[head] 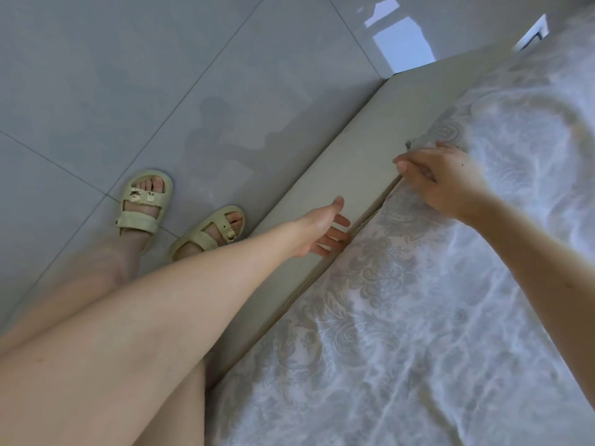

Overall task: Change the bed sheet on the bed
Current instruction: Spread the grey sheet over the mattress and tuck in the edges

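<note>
Both bare arms reach forward. The left hand (323, 231) is flat, fingers straight and slightly spread, thumb uppermost. The right hand (441, 178), a little blurred, has its fingers curled, seemingly pinching the sheet (418, 317).

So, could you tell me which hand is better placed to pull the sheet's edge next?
Probably the right hand: its fingers curl on the edge of the sheet at the bed frame, while the left hand is open, holding nothing.
</note>
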